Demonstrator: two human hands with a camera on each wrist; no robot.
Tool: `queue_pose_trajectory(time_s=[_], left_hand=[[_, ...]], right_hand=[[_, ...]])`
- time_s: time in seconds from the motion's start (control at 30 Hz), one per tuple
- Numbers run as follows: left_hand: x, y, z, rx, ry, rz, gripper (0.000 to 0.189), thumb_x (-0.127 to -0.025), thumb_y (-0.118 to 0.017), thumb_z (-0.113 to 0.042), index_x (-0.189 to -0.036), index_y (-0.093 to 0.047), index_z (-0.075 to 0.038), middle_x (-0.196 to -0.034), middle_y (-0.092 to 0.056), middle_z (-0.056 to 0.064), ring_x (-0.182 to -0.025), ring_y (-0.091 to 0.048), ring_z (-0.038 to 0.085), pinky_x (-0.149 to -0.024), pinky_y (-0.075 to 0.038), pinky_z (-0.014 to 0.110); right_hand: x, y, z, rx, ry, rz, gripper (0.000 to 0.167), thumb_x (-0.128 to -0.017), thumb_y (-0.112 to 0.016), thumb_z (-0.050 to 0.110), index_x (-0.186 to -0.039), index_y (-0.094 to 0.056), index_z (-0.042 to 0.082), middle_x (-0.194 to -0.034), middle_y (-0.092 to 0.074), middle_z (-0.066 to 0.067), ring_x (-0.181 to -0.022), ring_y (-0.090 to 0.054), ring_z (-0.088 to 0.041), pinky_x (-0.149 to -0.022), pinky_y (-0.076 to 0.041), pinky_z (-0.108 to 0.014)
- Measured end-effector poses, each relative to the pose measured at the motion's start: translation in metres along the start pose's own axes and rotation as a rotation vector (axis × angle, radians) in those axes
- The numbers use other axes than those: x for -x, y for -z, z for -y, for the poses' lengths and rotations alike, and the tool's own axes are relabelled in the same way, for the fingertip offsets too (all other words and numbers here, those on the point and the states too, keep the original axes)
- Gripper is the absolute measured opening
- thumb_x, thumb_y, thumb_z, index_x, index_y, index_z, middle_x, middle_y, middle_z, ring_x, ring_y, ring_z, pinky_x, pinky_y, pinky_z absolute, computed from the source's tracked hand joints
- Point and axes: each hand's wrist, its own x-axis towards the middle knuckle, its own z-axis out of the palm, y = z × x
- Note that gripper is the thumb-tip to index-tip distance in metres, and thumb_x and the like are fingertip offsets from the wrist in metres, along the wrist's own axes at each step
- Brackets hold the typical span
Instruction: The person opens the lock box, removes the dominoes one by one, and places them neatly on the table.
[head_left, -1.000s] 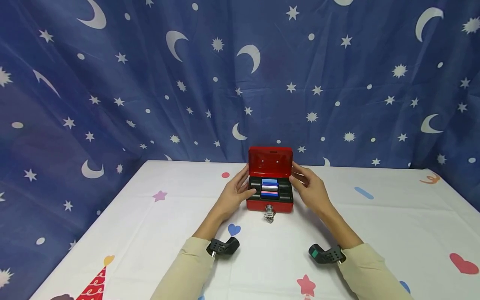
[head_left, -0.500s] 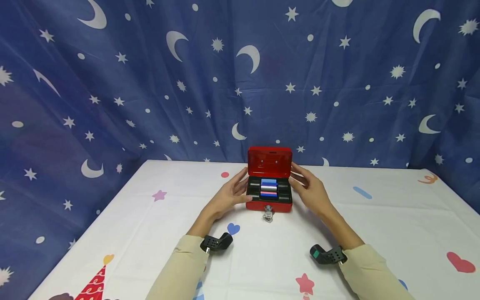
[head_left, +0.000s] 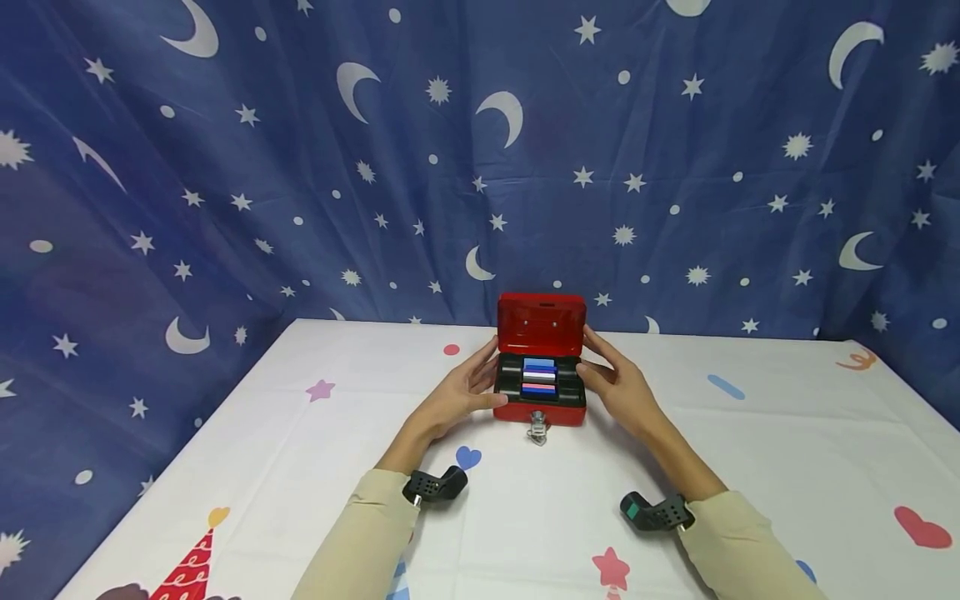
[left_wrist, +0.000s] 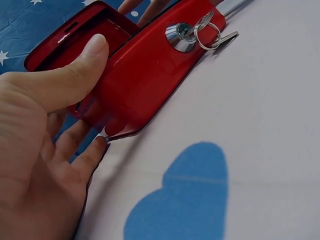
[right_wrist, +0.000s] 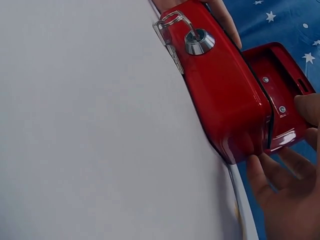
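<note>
A small red cash box (head_left: 562,415) stands on the white table with its lid (head_left: 541,321) raised. Its black tray (head_left: 572,389) holds several blue, white and pink strips (head_left: 539,377) in the middle section. In the front lock (left_wrist: 181,37) sits a key, with a ring and another key (left_wrist: 220,42) hanging from it. My left hand (head_left: 453,402) grips the box's left side, thumb over the front corner and fingers along the wall. On the other side my right hand (head_left: 626,387) holds the box, fingers against its side and thumb near the lid's hinge end.
A white cloth (head_left: 480,533) printed with hearts and stars covers the table. Behind it hangs a blue curtain (head_left: 420,142) with moons and stars, close to the back edge. Each wrist carries a black camera strap.
My left hand has drawn back slightly, its thumb sliding from the tray's edge down to the front left corner. The right hand and the box stay almost in place.
</note>
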Motion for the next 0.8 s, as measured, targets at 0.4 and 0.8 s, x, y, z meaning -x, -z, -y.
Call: queue_pose_trajectory(time_s=[0.4,0.8], left_hand=[[0.004,0.003,0.0,0.003,-0.014,0.016,0.097,-0.078,-0.071,0.01,-0.154,-0.02,-0.021,-0.156,-0.022,-0.002,-0.14,-0.027,0.021,-0.108,-0.032,0.032],[0.005,0.002,0.0,-0.02,0.0,-0.003,0.087,-0.084,-0.07,-0.002,-0.154,-0.022,-0.023,-0.153,-0.028,0.009,-0.138,-0.032,0.025,-0.109,-0.031,0.033]], right_hand=[[0.002,0.001,0.002,-0.021,-0.037,-0.021,0.061,-0.097,-0.057,0.014,-0.151,-0.031,0.02,-0.146,-0.039,-0.016,-0.118,-0.055,-0.035,-0.09,-0.05,-0.032],[-0.001,0.003,0.013,0.275,-0.108,-0.069,0.056,-0.098,-0.054,0.017,-0.15,-0.035,0.022,-0.14,-0.047,-0.015,-0.117,-0.054,-0.036,-0.086,-0.053,-0.044]])
